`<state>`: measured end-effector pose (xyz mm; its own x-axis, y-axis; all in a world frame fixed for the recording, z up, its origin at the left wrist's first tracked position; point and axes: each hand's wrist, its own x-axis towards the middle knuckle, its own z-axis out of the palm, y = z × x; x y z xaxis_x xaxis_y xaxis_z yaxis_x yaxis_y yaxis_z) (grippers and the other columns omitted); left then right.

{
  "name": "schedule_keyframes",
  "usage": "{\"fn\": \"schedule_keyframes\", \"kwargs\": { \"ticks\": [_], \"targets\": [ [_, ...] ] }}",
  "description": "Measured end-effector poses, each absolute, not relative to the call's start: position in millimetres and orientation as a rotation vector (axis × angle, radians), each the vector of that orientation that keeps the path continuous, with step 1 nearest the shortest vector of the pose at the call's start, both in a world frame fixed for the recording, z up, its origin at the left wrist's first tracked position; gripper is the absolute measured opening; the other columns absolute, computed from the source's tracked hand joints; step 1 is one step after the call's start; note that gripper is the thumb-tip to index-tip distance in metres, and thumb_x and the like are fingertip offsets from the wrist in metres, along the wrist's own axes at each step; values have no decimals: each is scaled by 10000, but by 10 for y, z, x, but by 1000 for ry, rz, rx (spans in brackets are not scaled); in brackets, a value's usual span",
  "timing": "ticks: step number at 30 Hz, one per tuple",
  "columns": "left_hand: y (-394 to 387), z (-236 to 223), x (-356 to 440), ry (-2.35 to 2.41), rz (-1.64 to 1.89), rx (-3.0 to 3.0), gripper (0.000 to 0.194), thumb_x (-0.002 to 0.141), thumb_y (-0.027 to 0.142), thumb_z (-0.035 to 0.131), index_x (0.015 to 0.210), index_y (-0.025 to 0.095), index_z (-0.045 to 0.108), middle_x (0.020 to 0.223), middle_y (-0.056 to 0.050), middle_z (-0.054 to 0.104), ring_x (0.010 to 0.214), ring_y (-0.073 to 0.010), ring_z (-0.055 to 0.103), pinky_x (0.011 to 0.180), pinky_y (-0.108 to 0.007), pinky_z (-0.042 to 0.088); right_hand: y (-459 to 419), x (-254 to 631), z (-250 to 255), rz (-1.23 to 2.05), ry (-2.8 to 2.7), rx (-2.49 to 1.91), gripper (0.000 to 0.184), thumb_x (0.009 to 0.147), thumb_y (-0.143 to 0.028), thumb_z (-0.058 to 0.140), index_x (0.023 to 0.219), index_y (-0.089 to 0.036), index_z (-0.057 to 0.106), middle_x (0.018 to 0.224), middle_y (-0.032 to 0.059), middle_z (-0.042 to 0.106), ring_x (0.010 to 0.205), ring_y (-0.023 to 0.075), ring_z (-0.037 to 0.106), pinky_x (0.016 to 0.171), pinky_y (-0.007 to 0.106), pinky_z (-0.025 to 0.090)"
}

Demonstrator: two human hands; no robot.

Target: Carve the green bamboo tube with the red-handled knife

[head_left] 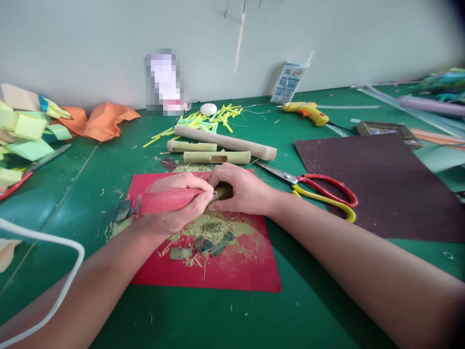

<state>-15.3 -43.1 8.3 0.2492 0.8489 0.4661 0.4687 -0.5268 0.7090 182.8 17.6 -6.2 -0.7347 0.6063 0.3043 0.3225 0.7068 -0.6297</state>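
On a red sheet (pixel 236 278), my left hand (pixel 185 213) is closed round a red-handled carving tool (pixel 169 199), its small metal tip pointing right. My right hand (pixel 241 189) grips a dark hollow bamboo piece (pixel 222 192), partly hidden by the fingers, and the tool's tip meets its left end. Whether the tip is inside the bamboo, I cannot tell. Pale shavings and several dark bark chips (pixel 203 244) lie below the hands. Just beyond are a notched bamboo tube (pixel 236 156), a second bamboo piece (pixel 192 146) and a thicker wooden stick (pixel 225 139).
Scissors (pixel 308 182) with red and yellow handles lie right of the red sheet, partly on a dark brown board (pixel 378 184). Behind are a yellow glue gun (pixel 307 112) and yellow straw pieces (pixel 227 116). Paper scraps (pixel 32 128) pile up left; a white cable (pixel 78 252) crosses my left forearm.
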Motion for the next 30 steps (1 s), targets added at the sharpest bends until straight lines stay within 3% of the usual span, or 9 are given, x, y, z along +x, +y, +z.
{"fn": "schedule_keyframes", "kwargs": {
  "ticks": [13, 17, 22, 30],
  "targets": [
    [-428, 132, -107, 1214, 1109, 2113, 67, 842, 240, 662, 875, 252, 719, 910, 27, 744, 847, -130, 685, 800, -261, 543, 164, 1815, -58, 729, -2411, -709, 210, 722, -245, 770, 796, -180, 585, 838, 11, 637, 801, 163, 535, 721, 290, 393],
    [-436, 186, -66, 1194, 1066, 2183, 56, 842, 223, 649, 842, 227, 705, 827, 23, 712, 749, -113, 653, 718, -256, 518, 160, 1819, -57, 739, -2399, -696, 202, 716, -228, 774, 810, -178, 602, 844, 9, 642, 809, 162, 537, 728, 287, 395],
    [-453, 203, -63, 1260, 1127, 2286, 176, 821, 184, 597, 645, 189, 601, 645, 21, 620, 591, -102, 573, 558, -262, 436, 161, 1832, -54, 749, -2410, -712, 231, 711, -267, 795, 818, -173, 613, 860, 21, 638, 841, 179, 537, 743, 300, 402],
    [-484, 61, -180, 1265, 1241, 2273, 157, 806, 202, 594, 650, 201, 610, 632, 13, 636, 558, -115, 550, 538, -284, 421, 161, 1829, -13, 797, -2424, -756, 252, 704, -272, 809, 827, -186, 606, 874, 15, 624, 867, 182, 537, 753, 298, 404]
  ]
}}
